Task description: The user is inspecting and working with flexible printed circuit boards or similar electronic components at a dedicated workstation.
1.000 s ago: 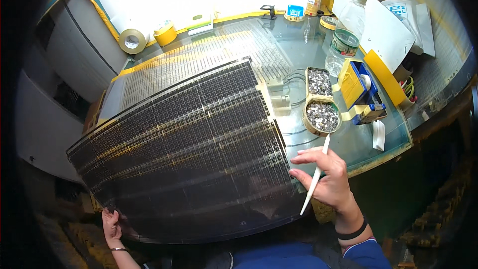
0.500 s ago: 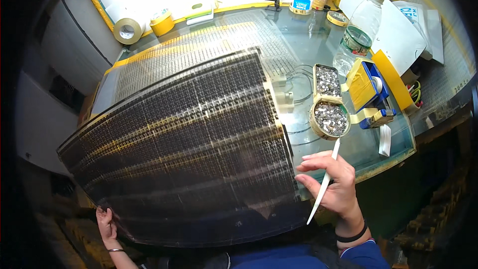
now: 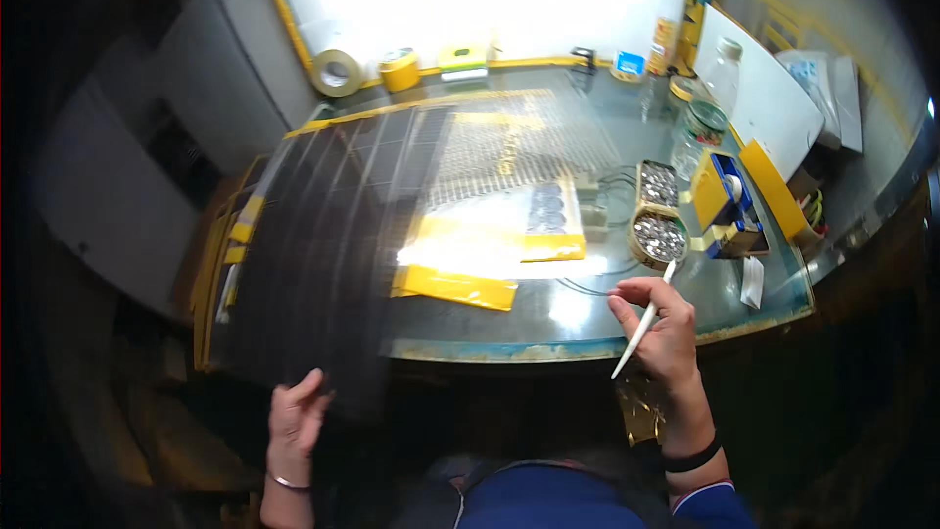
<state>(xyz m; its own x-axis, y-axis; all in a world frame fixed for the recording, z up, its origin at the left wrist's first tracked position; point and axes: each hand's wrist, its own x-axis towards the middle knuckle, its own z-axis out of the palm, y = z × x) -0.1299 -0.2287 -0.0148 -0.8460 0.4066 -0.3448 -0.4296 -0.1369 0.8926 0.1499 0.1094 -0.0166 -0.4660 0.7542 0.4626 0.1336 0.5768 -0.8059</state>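
Dark mesh sheet [image 3: 323,264] | left hand [image 3: 294,421] fingers grip its edge | right hand [image 3: 661,328] fingers pinch white stick [image 3: 641,323] | round tray of metal pieces [image 3: 658,237] beside

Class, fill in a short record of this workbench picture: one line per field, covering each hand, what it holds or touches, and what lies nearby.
Left hand: grip on the near edge of a large dark gridded sheet
Right hand: holds a slim white stick, tip pointing up
Sheet position: hangs over the left part of the glass-topped table
Nearest to right hand: round tray of small silvery pieces
On table: yellow sheets
Far edge: tape rolls
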